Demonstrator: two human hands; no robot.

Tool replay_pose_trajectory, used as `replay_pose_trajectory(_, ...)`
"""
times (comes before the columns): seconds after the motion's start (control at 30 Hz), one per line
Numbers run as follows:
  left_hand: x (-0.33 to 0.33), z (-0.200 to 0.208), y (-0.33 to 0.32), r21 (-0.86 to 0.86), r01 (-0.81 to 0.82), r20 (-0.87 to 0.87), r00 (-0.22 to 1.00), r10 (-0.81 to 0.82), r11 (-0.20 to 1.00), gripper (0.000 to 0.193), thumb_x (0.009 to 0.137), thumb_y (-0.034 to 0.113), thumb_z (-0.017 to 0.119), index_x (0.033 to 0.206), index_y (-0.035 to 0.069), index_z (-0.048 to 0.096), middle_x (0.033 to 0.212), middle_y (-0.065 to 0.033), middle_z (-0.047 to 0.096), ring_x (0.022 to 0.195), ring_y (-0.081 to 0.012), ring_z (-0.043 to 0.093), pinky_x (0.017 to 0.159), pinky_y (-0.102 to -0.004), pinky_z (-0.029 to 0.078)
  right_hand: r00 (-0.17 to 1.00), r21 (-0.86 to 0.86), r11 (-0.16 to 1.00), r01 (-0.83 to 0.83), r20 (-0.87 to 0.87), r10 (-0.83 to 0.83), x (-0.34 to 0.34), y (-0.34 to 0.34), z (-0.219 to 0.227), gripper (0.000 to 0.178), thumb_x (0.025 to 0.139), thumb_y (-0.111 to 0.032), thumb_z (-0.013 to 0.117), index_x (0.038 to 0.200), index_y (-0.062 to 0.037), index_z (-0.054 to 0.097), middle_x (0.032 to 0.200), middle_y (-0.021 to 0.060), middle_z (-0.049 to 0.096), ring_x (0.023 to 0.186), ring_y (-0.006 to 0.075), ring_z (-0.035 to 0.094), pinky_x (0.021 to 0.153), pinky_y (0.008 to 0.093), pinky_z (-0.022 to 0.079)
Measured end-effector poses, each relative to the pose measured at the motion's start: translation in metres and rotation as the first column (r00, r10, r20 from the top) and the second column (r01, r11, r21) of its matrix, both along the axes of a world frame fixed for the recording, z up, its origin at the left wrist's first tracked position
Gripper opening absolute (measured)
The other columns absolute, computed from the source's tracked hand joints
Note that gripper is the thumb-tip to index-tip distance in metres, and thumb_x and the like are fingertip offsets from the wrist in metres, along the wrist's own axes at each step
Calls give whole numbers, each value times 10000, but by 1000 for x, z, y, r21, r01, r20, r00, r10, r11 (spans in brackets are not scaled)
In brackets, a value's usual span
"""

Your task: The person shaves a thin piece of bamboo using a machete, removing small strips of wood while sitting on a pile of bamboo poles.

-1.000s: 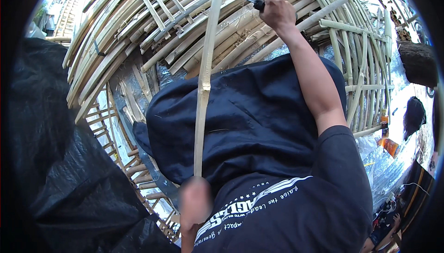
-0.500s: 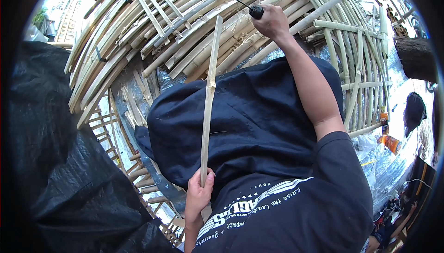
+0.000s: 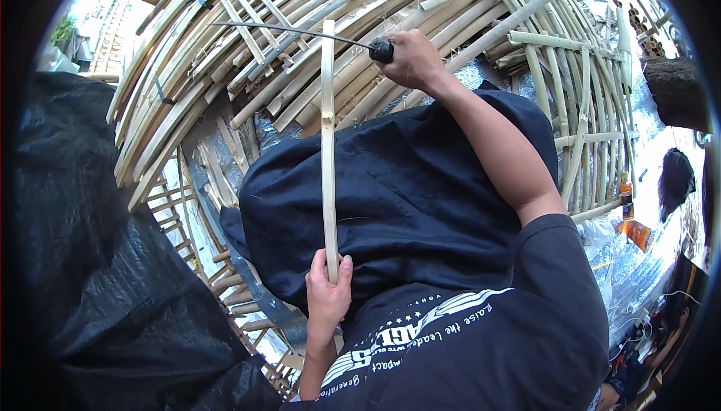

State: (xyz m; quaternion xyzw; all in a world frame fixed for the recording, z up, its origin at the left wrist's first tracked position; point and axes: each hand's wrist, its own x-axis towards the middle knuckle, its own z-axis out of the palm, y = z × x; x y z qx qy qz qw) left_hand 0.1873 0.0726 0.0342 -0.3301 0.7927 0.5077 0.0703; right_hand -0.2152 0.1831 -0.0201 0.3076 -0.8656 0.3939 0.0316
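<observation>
My left hand, low in the middle, is closed round the lower end of a bamboo strip. The pale strip stands nearly upright in the picture, with a node partway up, and passes over the dark cloth across my lap. Farther up, my right hand grips the black handle of a long knife, its blade seen as a thin dark line. That blade points left and crosses the strip near its top end. Whether it touches the strip I cannot tell.
Beyond my lap lies a large pile of split bamboo. A bamboo lattice stands at the right, near a small bottle and an orange packet. Black sheeting covers the left side. A person's arm shows at the lower right.
My right hand has come down and left, swinging the knife's blade across the strip's top. My left hand has risen slightly, and the strip now stands straighter, its top shifted left.
</observation>
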Motion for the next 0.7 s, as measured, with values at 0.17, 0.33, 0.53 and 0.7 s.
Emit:
replay_pose_trajectory(0.17,-33,18,6,5,-74,-39,996,75,997,255,1027,202,618,877,31,502,600,-28,513,534,-88,455,495,-312,378,992,58,991,-124,-22,126,25,-8,8,212,744,-183,699,938,-111,747,775,197,695,732,404,686,694,490,557)
replay_pose_trajectory(0.33,-37,8,7,-40,14,-92,996,-17,999,301,1036,225,609,847,31,477,589,-37,501,494,-105,439,467,-317,359,985,-2,986,-164,-62,164,38,-10,18,184,733,-158,704,909,-115,739,764,182,691,735,400,680,675,498,551)
replay_pose_trajectory(0.53,-51,14,17,2,28,-45,999,-28,1000,333,1031,239,621,816,47,455,580,-44,472,518,-99,420,479,-323,351,979,160,968,-195,-28,202,43,-7,26,293,703,-206,715,983,-134,764,817,175,721,806,375,714,739,490,583)
replay_pose_trajectory(0.7,-41,-1,13,205,55,-164,986,-22,977,326,1028,240,632,815,81,444,622,32,428,528,-67,391,482,-267,317,974,149,969,-198,-78,211,43,-6,23,288,687,-215,726,958,-122,757,794,175,717,786,375,716,719,492,584)
